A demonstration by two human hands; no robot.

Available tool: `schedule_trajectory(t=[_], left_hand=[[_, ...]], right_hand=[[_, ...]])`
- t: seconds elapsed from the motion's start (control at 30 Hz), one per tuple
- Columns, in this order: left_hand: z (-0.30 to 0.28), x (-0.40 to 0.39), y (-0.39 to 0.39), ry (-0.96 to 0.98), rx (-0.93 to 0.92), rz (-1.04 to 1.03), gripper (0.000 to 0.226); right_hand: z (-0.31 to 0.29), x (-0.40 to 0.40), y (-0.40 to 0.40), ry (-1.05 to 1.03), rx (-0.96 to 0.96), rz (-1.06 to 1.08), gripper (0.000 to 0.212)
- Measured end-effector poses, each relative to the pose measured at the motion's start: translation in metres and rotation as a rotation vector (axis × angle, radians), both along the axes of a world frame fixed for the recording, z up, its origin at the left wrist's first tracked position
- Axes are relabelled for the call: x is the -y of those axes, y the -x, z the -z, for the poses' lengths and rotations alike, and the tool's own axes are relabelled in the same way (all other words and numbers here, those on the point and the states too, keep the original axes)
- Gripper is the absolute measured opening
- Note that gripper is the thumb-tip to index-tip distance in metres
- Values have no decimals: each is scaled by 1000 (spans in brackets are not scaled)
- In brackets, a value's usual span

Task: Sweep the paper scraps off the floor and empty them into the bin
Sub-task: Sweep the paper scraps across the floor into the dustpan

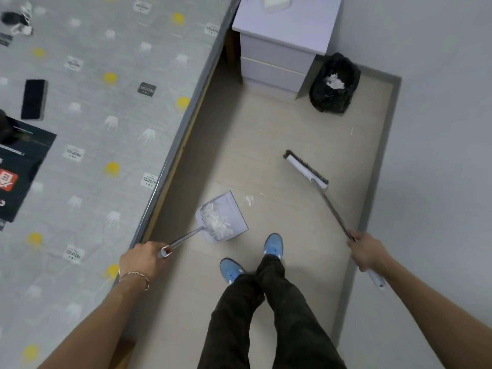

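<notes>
Task looked mostly done. Left hand (145, 258) clenched round dustpan (222, 218) handle; pan held heap of paper scraps (219, 222). Right hand (366, 251) clenched round broom (306, 169) handle. Loose scrap (249, 200) lay just beside pan, at its 1 o'clock; sliver (351, 131) nearer bin (334, 83). Bin at 1 o'clock, already holding paper. Left: sweep strays, empty pan.

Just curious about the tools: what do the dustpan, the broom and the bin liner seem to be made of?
Dustpan: pale matte plastic pan, shiny metal-looking handle. Broom: white plastic-looking head, dark bristles, fibre unclear; thin dark shaft, maybe metal. Bin liner: thin black plastic film, crinkled and glossy.
</notes>
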State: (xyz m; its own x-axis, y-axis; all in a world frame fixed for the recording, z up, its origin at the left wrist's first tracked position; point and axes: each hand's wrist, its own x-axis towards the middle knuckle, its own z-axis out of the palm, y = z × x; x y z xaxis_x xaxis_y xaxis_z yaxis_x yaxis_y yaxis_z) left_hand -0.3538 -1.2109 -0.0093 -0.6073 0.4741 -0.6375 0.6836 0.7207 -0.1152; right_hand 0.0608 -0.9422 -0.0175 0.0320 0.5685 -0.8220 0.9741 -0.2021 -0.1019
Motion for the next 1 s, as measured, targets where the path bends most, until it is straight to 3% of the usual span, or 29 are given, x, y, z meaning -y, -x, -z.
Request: schedule_trajectory(t=[0.1, 0.17, 0.23, 0.43, 0.6, 0.67, 0.77, 0.87, 1.0], left_hand=[[8, -8, -6, 23, 6, 33, 17], [15, -11, -10, 31, 3, 36, 14], [21, -10, -11, 42, 11, 13, 14], [25, -27, -28, 26, 1, 57, 17], [27, -26, -19, -12, 2, 68, 21], [28, -21, -13, -35, 10, 78, 23], [28, -16, 2, -61, 29, 63, 24], [28, -8, 14, -58, 78, 66, 26], [21, -1, 15, -32, 124, 104, 28]], right_hand=[[20, -9, 14, 60, 9, 78, 12], [37, -6, 26, 154, 31, 62, 20], [42, 14, 43, 201, -47, 217, 11], [46, 99, 105, 283, -133, 333, 47], [23, 161, 149, 397, -164, 262, 27], [13, 171, 155, 409, -197, 266, 28], [1, 172, 147, 378, -241, 390, 36], [-25, 161, 129, 361, -226, 591, 25], [-27, 141, 115, 249, -226, 505, 24]])
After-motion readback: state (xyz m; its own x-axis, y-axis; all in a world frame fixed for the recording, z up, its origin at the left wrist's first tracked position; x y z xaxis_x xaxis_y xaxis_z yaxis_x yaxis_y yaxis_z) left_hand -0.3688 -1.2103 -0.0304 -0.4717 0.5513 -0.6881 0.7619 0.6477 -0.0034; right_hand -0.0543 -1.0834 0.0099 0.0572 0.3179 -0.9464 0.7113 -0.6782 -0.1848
